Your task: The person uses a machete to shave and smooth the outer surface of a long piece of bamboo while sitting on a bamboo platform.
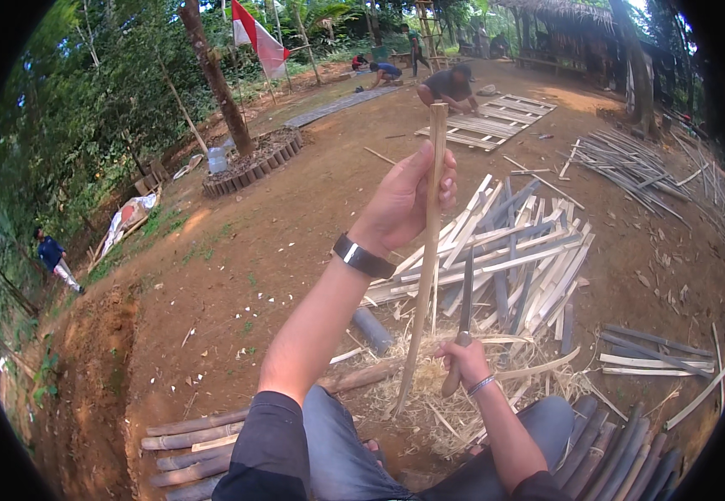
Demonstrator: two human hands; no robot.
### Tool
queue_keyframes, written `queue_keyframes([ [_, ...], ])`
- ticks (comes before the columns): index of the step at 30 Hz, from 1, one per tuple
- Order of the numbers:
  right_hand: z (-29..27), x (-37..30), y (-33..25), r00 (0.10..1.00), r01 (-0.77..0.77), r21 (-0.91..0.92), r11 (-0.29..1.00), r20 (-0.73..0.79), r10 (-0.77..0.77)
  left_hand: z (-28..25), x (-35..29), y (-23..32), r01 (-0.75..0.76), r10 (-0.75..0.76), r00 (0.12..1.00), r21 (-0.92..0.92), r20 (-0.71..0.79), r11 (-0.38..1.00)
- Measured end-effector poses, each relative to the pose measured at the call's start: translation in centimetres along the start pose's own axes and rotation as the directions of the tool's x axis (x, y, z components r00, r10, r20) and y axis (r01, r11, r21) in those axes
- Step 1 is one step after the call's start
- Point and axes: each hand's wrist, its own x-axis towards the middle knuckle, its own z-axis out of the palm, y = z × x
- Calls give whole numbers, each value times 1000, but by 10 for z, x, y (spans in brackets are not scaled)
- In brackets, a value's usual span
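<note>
My left hand, a dark band on its wrist, is closed around the upper part of a long split bamboo strip. The strip stands nearly upright, its lower end down among pale shavings between my legs. Lower and to the right, my right hand grips the wooden handle of a long-bladed knife. Its blade points up, to the right of the strip and apart from it. Just beyond the knife lies a loose pile of split bamboo strips, some pale, some dark-skinned.
Cut bamboo poles lie at my left and right. A person crouches ahead by a slatted bamboo panel. More strips are heaped at far right. A tree trunk rises from a ringed bed beside a red-and-white flag.
</note>
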Motion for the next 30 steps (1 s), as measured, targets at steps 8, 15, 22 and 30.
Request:
queue_keyframes([
  [8, -2, 0, 2, 1000, 11, 0, 1000, -1, -11, 3, 0, 4, -135, 231, 942, 356, -244, 925],
  [15, -4, -2, 1, 1000, 13, 5, 1000, -1, -13, 6, -5, -1, -134, 323, 922, 606, -213, 784],
  [22, -3, -4, -4, 1000, 12, 13, 1000, 1, -12, -2, -30, -20, 37, 103, 980, 670, -168, 741],
  [30, -4, -4, -4, 1000, 12, 20, 1000, -11, -12, -11, -61, -96, 166, 59, 963, 757, -261, 632],
])
